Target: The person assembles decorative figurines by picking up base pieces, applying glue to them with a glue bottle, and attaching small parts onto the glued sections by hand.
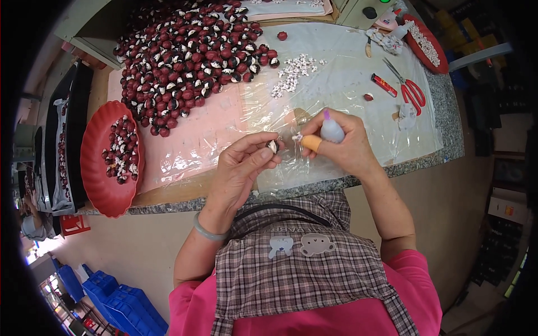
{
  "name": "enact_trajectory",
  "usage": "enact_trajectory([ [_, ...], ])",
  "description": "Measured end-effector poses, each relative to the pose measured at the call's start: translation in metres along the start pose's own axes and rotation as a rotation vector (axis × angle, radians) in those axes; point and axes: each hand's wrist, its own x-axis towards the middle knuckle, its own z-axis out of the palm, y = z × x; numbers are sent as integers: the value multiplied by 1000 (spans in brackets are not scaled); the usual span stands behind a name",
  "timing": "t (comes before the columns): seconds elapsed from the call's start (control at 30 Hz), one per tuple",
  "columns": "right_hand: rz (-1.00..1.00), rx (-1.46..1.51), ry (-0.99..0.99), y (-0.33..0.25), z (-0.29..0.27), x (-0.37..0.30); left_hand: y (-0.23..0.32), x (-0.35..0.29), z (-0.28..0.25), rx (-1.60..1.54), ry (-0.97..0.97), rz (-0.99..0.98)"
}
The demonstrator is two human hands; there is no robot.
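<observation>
My left hand (240, 168) pinches a small dark ball with a white patch (273, 147) between thumb and fingertips, near the table's front edge. In my right hand (348, 147) sits a translucent squeeze bottle (332, 131) with a purple tip pointing up. An orange finger cot (311, 143) covers one digit of that hand. At its fingertips is a tiny white piece (297, 136), a short gap from the ball. Beyond my hands lies a loose group of small white pieces (291, 74). A large heap of dark red, black and white balls (190, 59) covers the far left.
A red scalloped dish (92, 162) holding more balls stands at the left edge. Red-handled scissors (413, 94), a red tube (384, 85) and a single ball (368, 97) lie right. A red tray (440, 63) of white pieces sits far right. Blue crates (120, 302) stand lower left.
</observation>
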Motion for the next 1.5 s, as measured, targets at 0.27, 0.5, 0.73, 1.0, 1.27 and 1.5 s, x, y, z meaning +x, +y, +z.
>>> enact_trajectory([
  [0.27,-130,-410,1,8,18,-12,-4,-5,2,250,4,104],
  [0.5,-306,-580,17,8,20,-16,-5,-8,8,385,35,131],
  [0.73,-391,-531,32,17,28,-18,-5,-11,16,682,73,399],
  [1.0,-357,-378,27,25,33,-16,-3,-13,9,735,61,383],
  [1.27,-296,-501,-37,-1,17,-14,33,4,2,311,13,100],
  [1.5,-169,-357,48,11,-1,-25,68,78,4,1440,110,885],
])
